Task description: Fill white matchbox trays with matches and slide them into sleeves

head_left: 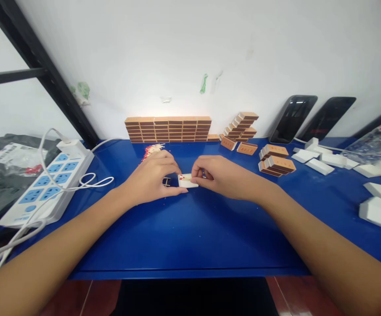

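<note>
A small white matchbox tray (pixel 188 183) lies on the blue table, with a few red-tipped matchsticks (pixel 184 177) in it. My left hand (pixel 156 177) holds the tray's left end between thumb and fingers. Over the tray's right end, my right hand (pixel 220 175) is closed in a pinch on the pale ends of the matchsticks; how many it holds is hidden. A heap of loose red-tipped matches (pixel 152 150) lies just behind my left hand. Beside the left palm is a small dark metal-looking piece (pixel 166 181), partly covered.
Matchboxes form a neat wall (pixel 168 130) at the back, with a leaning stack (pixel 239 126) beside it. Other matchboxes (pixel 278 164) stand right of my right hand. White trays (pixel 320 166) lie scattered farther right, before two phones (pixel 294 118). A power strip (pixel 50 184) with cables lies left.
</note>
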`<state>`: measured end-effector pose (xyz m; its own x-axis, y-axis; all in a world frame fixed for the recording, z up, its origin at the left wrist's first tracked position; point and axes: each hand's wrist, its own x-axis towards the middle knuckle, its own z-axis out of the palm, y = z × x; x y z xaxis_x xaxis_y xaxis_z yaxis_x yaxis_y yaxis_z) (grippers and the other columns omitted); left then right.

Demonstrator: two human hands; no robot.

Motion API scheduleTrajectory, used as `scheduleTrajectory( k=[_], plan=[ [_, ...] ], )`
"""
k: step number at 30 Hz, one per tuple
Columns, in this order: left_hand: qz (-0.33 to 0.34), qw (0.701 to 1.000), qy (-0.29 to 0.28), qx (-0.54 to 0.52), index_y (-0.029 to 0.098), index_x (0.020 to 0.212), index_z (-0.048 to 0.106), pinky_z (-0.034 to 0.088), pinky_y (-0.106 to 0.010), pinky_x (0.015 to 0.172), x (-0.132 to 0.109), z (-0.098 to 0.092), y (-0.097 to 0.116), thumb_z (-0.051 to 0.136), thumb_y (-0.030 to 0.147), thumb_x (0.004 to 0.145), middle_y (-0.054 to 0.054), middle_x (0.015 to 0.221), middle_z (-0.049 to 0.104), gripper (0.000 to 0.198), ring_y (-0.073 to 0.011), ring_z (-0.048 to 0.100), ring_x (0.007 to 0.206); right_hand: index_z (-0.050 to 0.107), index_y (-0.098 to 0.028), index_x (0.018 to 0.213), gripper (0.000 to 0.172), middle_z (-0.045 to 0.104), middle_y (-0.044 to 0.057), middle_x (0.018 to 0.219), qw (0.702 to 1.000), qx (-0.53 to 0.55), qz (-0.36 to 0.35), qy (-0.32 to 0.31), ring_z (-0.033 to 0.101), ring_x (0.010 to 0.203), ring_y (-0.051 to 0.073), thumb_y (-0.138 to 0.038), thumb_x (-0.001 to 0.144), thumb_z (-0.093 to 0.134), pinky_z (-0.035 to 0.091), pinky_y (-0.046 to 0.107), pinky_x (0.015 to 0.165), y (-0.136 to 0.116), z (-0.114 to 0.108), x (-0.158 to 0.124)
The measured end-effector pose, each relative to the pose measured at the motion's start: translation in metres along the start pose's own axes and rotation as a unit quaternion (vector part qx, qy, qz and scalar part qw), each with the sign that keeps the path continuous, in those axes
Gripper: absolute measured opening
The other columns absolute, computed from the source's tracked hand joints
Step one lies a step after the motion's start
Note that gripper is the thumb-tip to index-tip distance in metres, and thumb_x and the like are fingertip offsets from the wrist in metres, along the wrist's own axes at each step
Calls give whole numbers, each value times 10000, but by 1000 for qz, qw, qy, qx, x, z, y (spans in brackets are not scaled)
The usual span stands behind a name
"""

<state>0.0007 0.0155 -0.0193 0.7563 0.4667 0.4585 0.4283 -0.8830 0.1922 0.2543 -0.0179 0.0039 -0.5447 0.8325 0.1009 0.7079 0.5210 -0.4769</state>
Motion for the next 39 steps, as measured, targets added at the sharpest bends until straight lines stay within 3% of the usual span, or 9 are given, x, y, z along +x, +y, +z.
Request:
scheduleTrajectory(
  k=[18,28,33,39],
  plan=[
    [17,1000,-3,6,181,987,789,531,-420,920,2,-1,0,867,503,886,-82,1003,782,346,-265,680,1001,720,-184,921,47,715,28,950,1000,-2,23,-6,595,788,143,-170,963,705,397,269,683,1,10,3],
    [16,1000,-8,10,191,1006,804,512,-433,977,2,-3,-3,866,554,867,-77,1018,796,394,-260,680,999,726,-196,881,192,715,38,830,998,-17,48,29,598,718,165,-362,969,688,395,298,646,18,-22,-1],
    [9,1000,-4,26,196,1011,816,514,-442,990,2,-6,-8,873,576,844,-85,1026,800,419,-265,682,1004,720,-200,844,196,719,54,810,992,-57,107,-40,606,677,179,-378,926,720,396,315,604,33,-36,-7],
    [-16,999,-17,26,221,1007,825,518,-431,983,2,-8,-11,868,603,845,-83,1025,796,417,-263,681,1006,762,-226,817,216,736,37,794,981,-34,137,-131,634,664,183,-431,879,789,409,313,575,34,-36,-9]
  ],
)
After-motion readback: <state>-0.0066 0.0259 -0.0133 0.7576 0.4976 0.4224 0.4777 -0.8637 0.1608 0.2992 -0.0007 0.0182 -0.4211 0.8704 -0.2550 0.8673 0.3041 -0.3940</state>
